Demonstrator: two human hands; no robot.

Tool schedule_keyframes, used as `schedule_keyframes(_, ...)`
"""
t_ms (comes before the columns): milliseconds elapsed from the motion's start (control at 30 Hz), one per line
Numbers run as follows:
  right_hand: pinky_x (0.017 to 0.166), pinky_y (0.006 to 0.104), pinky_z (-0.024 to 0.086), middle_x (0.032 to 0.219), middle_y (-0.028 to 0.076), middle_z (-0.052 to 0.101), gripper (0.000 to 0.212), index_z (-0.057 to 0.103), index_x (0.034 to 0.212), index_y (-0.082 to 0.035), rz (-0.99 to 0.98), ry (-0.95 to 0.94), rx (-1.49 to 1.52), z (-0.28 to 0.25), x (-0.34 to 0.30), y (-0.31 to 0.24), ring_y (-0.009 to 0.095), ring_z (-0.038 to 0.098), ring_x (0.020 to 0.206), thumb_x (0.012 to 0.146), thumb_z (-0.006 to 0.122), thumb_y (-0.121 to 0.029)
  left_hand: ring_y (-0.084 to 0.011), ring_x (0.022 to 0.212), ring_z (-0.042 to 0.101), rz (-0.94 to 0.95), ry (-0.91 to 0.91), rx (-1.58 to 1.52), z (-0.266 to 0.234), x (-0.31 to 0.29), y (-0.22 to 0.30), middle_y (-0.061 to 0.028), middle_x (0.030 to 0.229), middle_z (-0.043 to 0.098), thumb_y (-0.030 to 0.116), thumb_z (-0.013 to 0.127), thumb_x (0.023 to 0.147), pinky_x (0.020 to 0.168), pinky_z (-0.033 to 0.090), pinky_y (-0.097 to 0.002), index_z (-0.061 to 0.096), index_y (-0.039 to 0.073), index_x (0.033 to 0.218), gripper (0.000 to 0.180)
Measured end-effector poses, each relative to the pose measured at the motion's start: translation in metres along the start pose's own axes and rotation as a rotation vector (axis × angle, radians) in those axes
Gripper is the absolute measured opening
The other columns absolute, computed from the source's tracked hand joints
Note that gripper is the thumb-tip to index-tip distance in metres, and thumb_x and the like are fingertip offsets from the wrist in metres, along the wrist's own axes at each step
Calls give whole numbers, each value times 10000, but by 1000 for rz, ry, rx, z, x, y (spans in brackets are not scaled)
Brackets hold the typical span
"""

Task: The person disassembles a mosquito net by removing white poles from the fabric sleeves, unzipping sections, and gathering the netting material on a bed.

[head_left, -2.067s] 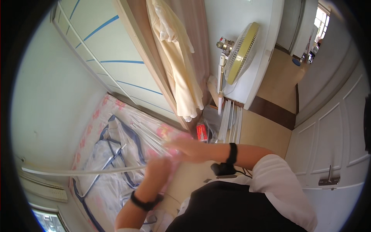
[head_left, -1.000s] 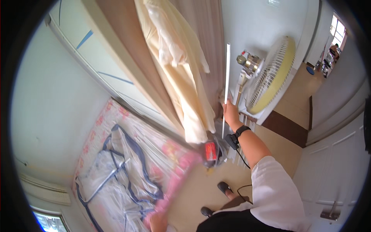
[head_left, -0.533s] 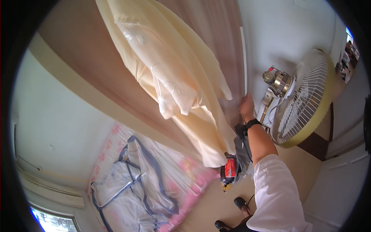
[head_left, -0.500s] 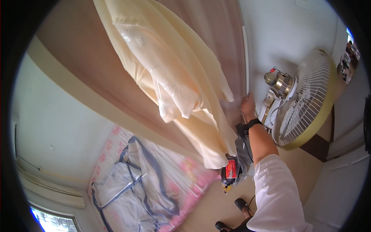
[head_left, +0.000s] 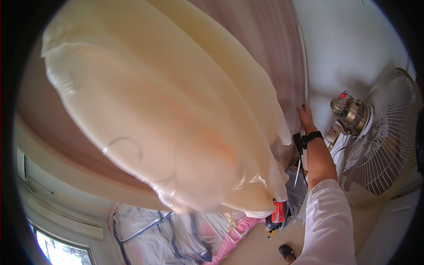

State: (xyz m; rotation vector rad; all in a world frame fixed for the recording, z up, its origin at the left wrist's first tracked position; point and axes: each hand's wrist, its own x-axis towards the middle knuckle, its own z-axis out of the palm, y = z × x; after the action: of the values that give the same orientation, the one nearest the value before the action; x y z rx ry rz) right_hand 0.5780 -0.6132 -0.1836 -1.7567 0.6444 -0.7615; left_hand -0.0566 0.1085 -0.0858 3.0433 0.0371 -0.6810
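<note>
A large cream cloth (head_left: 176, 110), with sheer parts and soft folds, hangs close in front of me and fills the middle. An orange tone shows through it; what lies behind is hidden. My right hand (head_left: 305, 118), with a black band (head_left: 314, 136) on its wrist, is closed at the lower end of a thin white rod (head_left: 303, 66), beside the edge of a brownish-pink curtain (head_left: 269, 39). Its grip is partly turned from view. My left hand does not show.
A wall fan (head_left: 375, 132) with a wire cage stands just right of my right forearm. Below lie a bed with pink edging (head_left: 236, 243) and clear, blue-trimmed sheeting (head_left: 150, 234) on it. A bagged black-and-red item (head_left: 277, 214) sits near my foot (head_left: 287, 252).
The cream cloth has swung nearer and spread left, covering more of the bed. My right hand and the fan appear farther right; the hand stays at the rod.
</note>
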Motion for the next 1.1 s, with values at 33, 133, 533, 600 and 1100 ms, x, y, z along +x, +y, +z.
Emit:
schedule_keyframes(33, 861, 351, 427, 1105, 260, 541, 549, 464, 1154, 126, -18, 14, -14, -1, 4, 2, 327, 537, 1031, 783, 590, -259, -275, 957, 539, 11, -22, 29, 6, 1, -6, -131, 1016, 585, 258, 474, 847, 833, 434, -397, 605, 37, 957, 279)
schedule_keyframes(133, 895, 344, 400, 1162, 280, 493, 569, 459, 1146, 140, 2, -62, -98, -7, 10, -2, 332, 502, 1083, 786, 583, -283, -256, 976, 535, 55, -86, 125, 26, -2, -27, -121, 1037, 581, 285, 470, 860, 837, 436, -388, 600, 41, 974, 299)
schedule_keyframes(533, 962, 396, 350, 1211, 272, 445, 489, 500, 1146, 65, 10, -127, -160, -22, -2, 25, 397, 437, 1116, 786, 546, -262, -264, 931, 552, 109, -53, 238, 53, -10, -69, -120, 975, 595, 199, 484, 814, 824, 438, -392, 622, 53, 935, 234)
schedule_keyframes(600, 951, 396, 365, 1203, 264, 454, 423, 493, 1156, 51, -292, -402, -490, -27, -3, 48, 389, 455, 1092, 825, 492, -213, -243, 926, 561, -111, -163, 95, 39, -27, -52, -123, 978, 602, 152, 492, 767, 817, 446, -365, 633, 82, 946, 238)
schedule_keyframes(1100, 771, 327, 434, 991, 142, 539, 499, 474, 1145, -8, 66, -956, -2, -147, -175, 39, 246, 521, 871, 807, 518, -371, -310, 923, 586, -781, 158, -873, 133, -180, -125, -162, 970, 627, 284, 530, 830, 814, 456, -362, 627, 53, 1010, 308)
